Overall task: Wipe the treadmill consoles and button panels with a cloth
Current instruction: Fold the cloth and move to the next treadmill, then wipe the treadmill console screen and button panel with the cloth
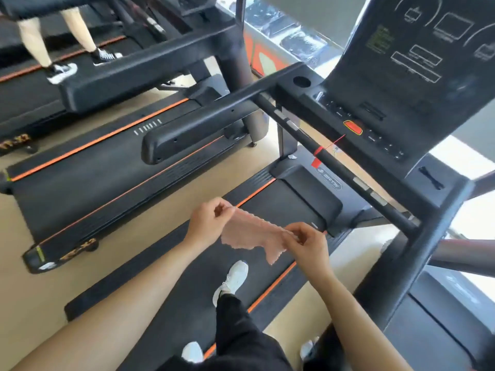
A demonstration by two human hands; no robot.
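A thin pink cloth point(247, 232) is stretched between both hands above the treadmill belt point(187, 285). My left hand point(207, 219) pinches its upper left corner and my right hand point(305, 243) pinches its right edge, with a loose end hanging below. The black console point(417, 84) with outlined display boxes rises at the upper right, well beyond the hands. Beneath it runs the button panel point(372, 129) with an orange-red stop button point(353, 127). A red safety clip point(317, 158) hangs on a cord by the black handlebar point(345, 172).
A second treadmill point(88, 167) stands to the left with its handrail point(198, 124) reaching toward me. On a third treadmill at the top left, another person's legs point(53, 41) stand on the belt. My white shoes point(233, 279) rest on this belt. Tan floor lies between the machines.
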